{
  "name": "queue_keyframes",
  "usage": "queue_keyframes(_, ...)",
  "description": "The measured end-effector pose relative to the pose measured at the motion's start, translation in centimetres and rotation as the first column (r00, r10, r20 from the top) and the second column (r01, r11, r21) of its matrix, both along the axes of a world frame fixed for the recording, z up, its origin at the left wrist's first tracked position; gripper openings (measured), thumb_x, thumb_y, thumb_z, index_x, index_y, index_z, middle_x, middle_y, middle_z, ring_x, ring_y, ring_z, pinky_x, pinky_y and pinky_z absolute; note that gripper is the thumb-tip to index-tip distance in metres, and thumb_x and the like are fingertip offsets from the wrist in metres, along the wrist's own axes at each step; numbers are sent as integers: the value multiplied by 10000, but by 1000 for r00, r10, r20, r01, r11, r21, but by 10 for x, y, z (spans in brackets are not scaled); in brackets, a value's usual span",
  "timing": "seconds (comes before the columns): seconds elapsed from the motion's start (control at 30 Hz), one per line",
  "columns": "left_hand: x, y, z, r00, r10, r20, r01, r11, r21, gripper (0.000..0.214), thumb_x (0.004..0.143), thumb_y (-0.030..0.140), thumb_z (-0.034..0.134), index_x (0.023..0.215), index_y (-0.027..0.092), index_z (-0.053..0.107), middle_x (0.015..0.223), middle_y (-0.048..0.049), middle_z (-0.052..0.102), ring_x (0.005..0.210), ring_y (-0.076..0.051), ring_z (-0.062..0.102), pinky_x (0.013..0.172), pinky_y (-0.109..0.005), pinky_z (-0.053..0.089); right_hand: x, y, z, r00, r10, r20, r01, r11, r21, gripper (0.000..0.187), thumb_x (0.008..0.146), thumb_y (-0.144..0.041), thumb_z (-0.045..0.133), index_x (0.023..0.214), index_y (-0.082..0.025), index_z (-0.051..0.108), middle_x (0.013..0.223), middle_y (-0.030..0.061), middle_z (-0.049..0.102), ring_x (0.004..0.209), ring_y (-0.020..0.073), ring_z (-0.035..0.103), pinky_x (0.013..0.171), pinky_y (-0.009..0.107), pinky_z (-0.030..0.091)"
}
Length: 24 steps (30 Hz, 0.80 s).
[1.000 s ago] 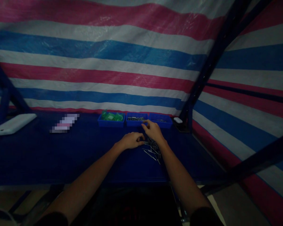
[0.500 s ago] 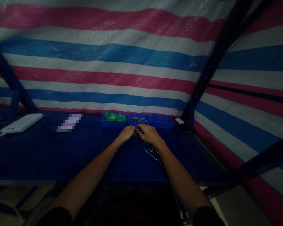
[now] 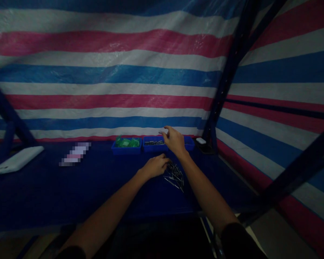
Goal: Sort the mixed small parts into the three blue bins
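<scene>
My right hand (image 3: 173, 139) is raised above the middle blue tray (image 3: 154, 145), fingers pinched on a small pale part I cannot make out. My left hand (image 3: 154, 166) rests on the dark blue table (image 3: 70, 187), fingers curled at the left edge of a pile of thin metal pins (image 3: 175, 175). Whether it holds a pin is hidden. The left blue tray (image 3: 126, 145) holds green parts. The right blue tray (image 3: 190, 142) is mostly hidden behind my right hand.
A white flat device (image 3: 16, 160) lies at the table's far left, a blurred-out card (image 3: 75, 154) nearer the middle. A small white object (image 3: 201, 140) sits by the dark metal rack post (image 3: 221, 93). A striped tarpaulin (image 3: 110, 75) hangs behind.
My hands have parted. The right hand rose from the table to above the middle tray. The left hand drew back to the pin pile. The camera tilted slightly.
</scene>
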<state>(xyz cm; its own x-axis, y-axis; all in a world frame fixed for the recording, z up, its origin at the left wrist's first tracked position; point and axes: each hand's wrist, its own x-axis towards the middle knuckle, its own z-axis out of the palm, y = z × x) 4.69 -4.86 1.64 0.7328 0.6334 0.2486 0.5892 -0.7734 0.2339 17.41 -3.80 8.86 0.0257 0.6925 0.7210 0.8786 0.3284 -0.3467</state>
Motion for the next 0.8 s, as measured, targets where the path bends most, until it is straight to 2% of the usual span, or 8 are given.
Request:
queue_keyframes(0.1, 7, 6, 3, 993, -17, -120, 15, 1000, -13, 263, 831, 288, 425, 1031, 234, 587, 1010, -66, 581, 873, -220, 597, 733, -307, 465, 6, 4, -20, 1000, 4, 2, -4, 998, -61, 254, 855, -316, 427, 1025, -193, 572, 774, 36, 644, 709, 168, 585, 653, 247, 383)
queue_keyframes(0.17, 7, 14, 4, 991, -8, -132, 1, 999, -55, 229, 805, 292, 480, 979, 195, 592, 1020, -78, 590, 898, -225, 589, 746, -295, 457, 12, 4, -39, 998, 65, -12, -66, 993, -98, 223, 852, -303, 432, 952, -188, 596, 703, 20, 626, 636, 143, 569, 616, 234, 374)
queue_keyframes(0.3, -8, 30, 2, 995, 73, 69, -54, 966, -254, 150, 802, 204, 457, 880, 143, 570, 897, -66, 623, 831, -181, 581, 716, -253, 431, 20, 1, -65, 971, 229, -64, -238, 939, -250, 201, 839, -307, 459, 896, -183, 607, 612, -6, 579, 564, 126, 534, 560, 224, 372)
queue_keyframes(0.47, -36, 35, -3, 861, 340, 380, -120, 859, -497, 343, 859, 339, 326, 663, 134, 519, 587, 9, 501, 551, -111, 452, 531, -219, 349, 7, -7, -65, 862, 507, -10, -493, 833, -251, 200, 781, -207, 541, 976, -176, 573, 825, 30, 603, 724, 130, 551, 669, 236, 414)
queue_keyframes(0.53, -39, 35, -3, 791, 415, 449, -85, 802, -591, 401, 853, 420, 324, 664, 124, 518, 537, 27, 442, 487, -90, 381, 486, -211, 309, 0, -10, -63, 851, 523, 47, -498, 832, -246, 172, 782, -169, 531, 950, -175, 567, 852, 40, 599, 755, 137, 551, 686, 241, 414)
queue_keyframes(0.63, -36, 33, 2, 737, 468, 488, -37, 749, -662, 488, 833, 527, 313, 726, 108, 539, 554, 20, 453, 475, -86, 379, 479, -213, 318, -3, -13, -59, 884, 456, 99, -427, 876, -223, 137, 823, -164, 469, 930, -176, 554, 843, 47, 610, 750, 146, 562, 681, 249, 413)
queue_keyframes(0.7, -34, 26, 8, 754, 440, 489, -62, 788, -613, 531, 840, 549, 270, 783, 107, 559, 643, -22, 529, 560, -114, 469, 551, -240, 388, 0, -11, -51, 911, 401, 100, -383, 910, -162, 146, 848, -196, 440, 940, -181, 553, 853, 52, 623, 755, 151, 575, 688, 255, 417)
queue_keyframes(0.8, -40, -2, 12, 881, 277, 383, -119, 915, -386, 504, 849, 536, 283, 993, 146, 568, 969, -89, 600, 921, -194, 535, 832, -342, 408, 11, -9, -26, 952, 307, -17, -304, 948, 92, 186, 865, -268, 421, 952, -175, 556, 812, 48, 625, 711, 145, 577, 667, 253, 424)
